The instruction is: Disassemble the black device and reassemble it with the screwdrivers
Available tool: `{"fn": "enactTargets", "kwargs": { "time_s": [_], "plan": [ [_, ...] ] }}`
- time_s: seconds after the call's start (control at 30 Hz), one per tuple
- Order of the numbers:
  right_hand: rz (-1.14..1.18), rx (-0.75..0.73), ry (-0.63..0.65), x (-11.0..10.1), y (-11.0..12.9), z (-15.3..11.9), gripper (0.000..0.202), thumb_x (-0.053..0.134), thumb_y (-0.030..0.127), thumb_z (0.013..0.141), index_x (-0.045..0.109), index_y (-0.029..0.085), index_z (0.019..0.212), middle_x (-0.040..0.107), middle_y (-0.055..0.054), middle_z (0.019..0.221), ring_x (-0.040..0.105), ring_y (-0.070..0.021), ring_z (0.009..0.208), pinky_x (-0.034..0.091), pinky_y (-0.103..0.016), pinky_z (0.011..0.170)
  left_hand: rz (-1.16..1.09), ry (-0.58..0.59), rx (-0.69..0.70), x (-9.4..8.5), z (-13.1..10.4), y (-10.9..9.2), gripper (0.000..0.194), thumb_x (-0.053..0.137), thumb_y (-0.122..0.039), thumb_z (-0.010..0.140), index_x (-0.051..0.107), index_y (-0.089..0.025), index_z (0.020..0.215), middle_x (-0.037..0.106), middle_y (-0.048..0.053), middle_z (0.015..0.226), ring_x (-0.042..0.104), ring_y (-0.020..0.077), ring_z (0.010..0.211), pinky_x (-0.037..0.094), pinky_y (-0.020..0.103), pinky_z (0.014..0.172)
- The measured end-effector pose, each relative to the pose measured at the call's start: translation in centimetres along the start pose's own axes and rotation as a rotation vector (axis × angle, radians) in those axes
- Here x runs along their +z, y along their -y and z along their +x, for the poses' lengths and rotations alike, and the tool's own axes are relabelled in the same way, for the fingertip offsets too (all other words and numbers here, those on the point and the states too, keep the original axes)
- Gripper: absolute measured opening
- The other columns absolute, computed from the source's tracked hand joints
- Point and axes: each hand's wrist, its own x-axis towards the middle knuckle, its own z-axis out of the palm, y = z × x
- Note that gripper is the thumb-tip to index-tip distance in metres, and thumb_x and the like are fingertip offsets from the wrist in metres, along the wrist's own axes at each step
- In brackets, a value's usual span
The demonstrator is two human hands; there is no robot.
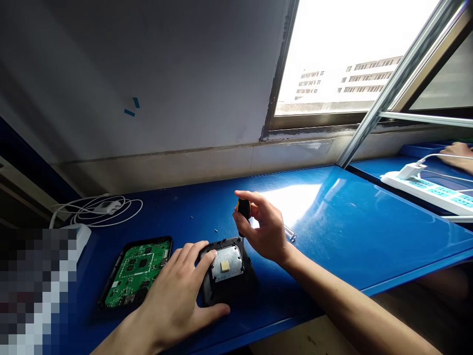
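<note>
My right hand [264, 224] grips a black and yellow screwdriver [243, 209] upright, its shaft pointing down at the right edge of a metal plate [231, 261]. That plate, with a small pale yellow pad [225, 266] on it, lies in a black plastic housing [236, 291]. Fingers apart, my left hand [185, 281] rests on the housing's left side, with the thumb along its near edge. To the left sits a green circuit board [138, 268] in a black shell, partly hidden by my left hand.
Two tiny screws [216, 230] lie behind the housing. A clear object [290, 233] is beyond my right wrist. Coiled white cable [107, 207] sits at the back left. At right are a metal frame post [369, 121], a power strip [432, 190] and another person's hand [458, 155].
</note>
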Motion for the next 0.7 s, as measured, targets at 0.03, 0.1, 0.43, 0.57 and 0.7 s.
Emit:
{"fn": "enactTargets", "kwargs": {
  "time_s": [0.03, 0.1, 0.43, 0.57, 0.7],
  "plan": [
    [0.002, 0.006, 0.0, 0.0, 0.0, 0.0, 0.037, 0.065, 0.013, 0.097, 0.062, 0.028, 0.131, 0.059, 0.003, 0.086, 0.058, -0.0093, 0.062, 0.058, -0.026, 0.057, -0.002, 0.004, -0.002, -0.1, 0.0, 0.0, 0.078, 0.086, -0.062, 0.077, 0.058, -0.033, 0.144, 0.055, 0.01, 0.156, 0.056, 0.0439, 0.136, 0.052, 0.066, 0.108],
    [0.003, 0.002, -0.001, 0.0, 0.1, 0.0, 0.037, 0.065, 0.012, 0.097, 0.062, 0.028, 0.13, 0.059, 0.003, 0.086, 0.058, -0.0087, 0.06, 0.057, -0.025, 0.055, -0.006, -0.006, -0.001, -0.1, 0.0, -0.1, 0.079, 0.087, -0.062, 0.077, 0.058, -0.033, 0.144, 0.055, 0.01, 0.156, 0.056, 0.0434, 0.136, 0.052, 0.065, 0.108],
    [-0.037, -0.097, 0.013, 0.1, 0.6, -0.2, 0.042, 0.06, 0.007, 0.096, 0.06, 0.026, 0.134, 0.068, -0.002, 0.094, 0.069, -0.0132, 0.073, 0.065, -0.028, 0.064, -0.012, -0.029, 0.006, 0.2, -0.2, 0.0, 0.081, 0.089, -0.06, 0.074, 0.058, -0.032, 0.144, 0.055, 0.01, 0.155, 0.056, 0.0431, 0.134, 0.053, 0.065, 0.108],
    [-0.004, -0.13, -0.009, 0.0, 0.6, -0.2, 0.046, 0.06, 0.006, 0.096, 0.059, 0.027, 0.136, 0.065, -0.001, 0.093, 0.069, -0.0138, 0.075, 0.066, -0.028, 0.063, -0.017, 0.016, -0.007, -0.4, 0.1, -0.3, 0.081, 0.089, -0.062, 0.075, 0.06, -0.029, 0.144, 0.056, 0.013, 0.155, 0.056, 0.044, 0.135, 0.054, 0.064, 0.108],
    [0.012, -0.143, -0.025, -0.1, 0.5, -0.1, 0.046, 0.061, 0.007, 0.097, 0.058, 0.028, 0.138, 0.065, -0.002, 0.094, 0.068, -0.014, 0.076, 0.066, -0.028, 0.064, -0.014, 0.045, -0.019, -0.9, 0.3, -0.6, 0.081, 0.088, -0.064, 0.076, 0.062, -0.027, 0.143, 0.057, 0.014, 0.155, 0.056, 0.0448, 0.136, 0.054, 0.065, 0.108]
  ]
}}
